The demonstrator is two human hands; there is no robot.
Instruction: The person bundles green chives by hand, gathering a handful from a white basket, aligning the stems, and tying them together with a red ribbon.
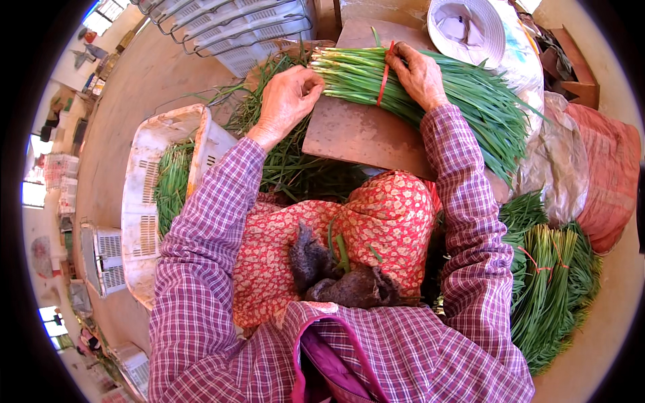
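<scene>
A thick bundle of garlic chives (356,72) lies across a reddish-brown board (366,138), pale cut ends to the left and green leaves fanning right. A red band (383,84) circles it. My right hand (418,75) is closed over the bundle's top, fingertips beside the band. At the cut ends, my left hand (285,102) has its thumb and fingers pressed together; whatever is between them is too small to make out. Loose green leaves (282,168) are heaped below the left hand, beside the board.
A dirty white crate (139,221) with greens stands left; stacked grey crates (228,27) are behind. A white hat (465,32) lies beyond the leaves. More banded chives (547,269) lie at right, near an orange-red sack (601,174). Dark gloves (356,287) rest on my lap.
</scene>
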